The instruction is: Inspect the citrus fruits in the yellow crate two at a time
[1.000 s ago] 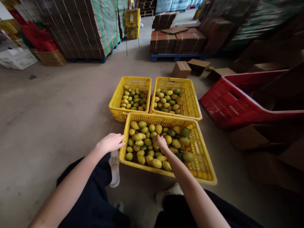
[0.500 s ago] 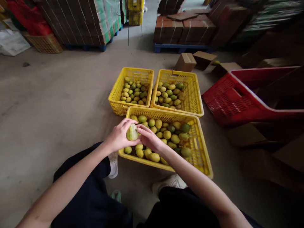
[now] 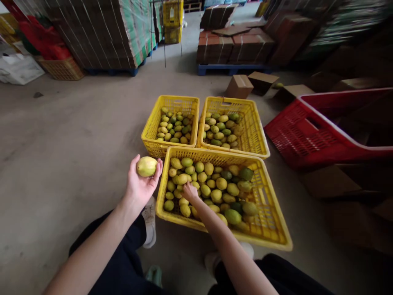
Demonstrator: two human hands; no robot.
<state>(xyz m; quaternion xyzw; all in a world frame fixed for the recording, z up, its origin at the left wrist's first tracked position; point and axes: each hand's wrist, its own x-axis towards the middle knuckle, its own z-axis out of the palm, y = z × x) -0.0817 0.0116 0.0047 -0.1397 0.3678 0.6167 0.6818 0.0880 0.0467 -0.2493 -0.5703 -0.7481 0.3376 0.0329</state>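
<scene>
My left hand [image 3: 140,185] is raised palm up, left of the near yellow crate [image 3: 273,200], with its fingers round a yellow-green fruit [image 3: 146,166]. My right hand [image 3: 190,191] reaches down into that crate, its fingers closed at a yellow fruit [image 3: 182,179] on the left side of the pile. Several yellow and green fruits lie loose in the crate, one large green one [image 3: 233,216] near its front edge. Behind stand two more yellow crates with fruit, one at the left [image 3: 147,141] and one at the right [image 3: 258,131].
A red crate [image 3: 294,135] stands at the right, beside open cardboard boxes [image 3: 331,180]. Beyond the yellow crates are a small carton [image 3: 239,86] and a blue pallet [image 3: 217,69] with stacked cardboard. My shoes are close to the near crate.
My hands have parted. The left moved leftward with a fruit in it; the right went down into the near crate to another fruit. The view has tilted slightly up.
</scene>
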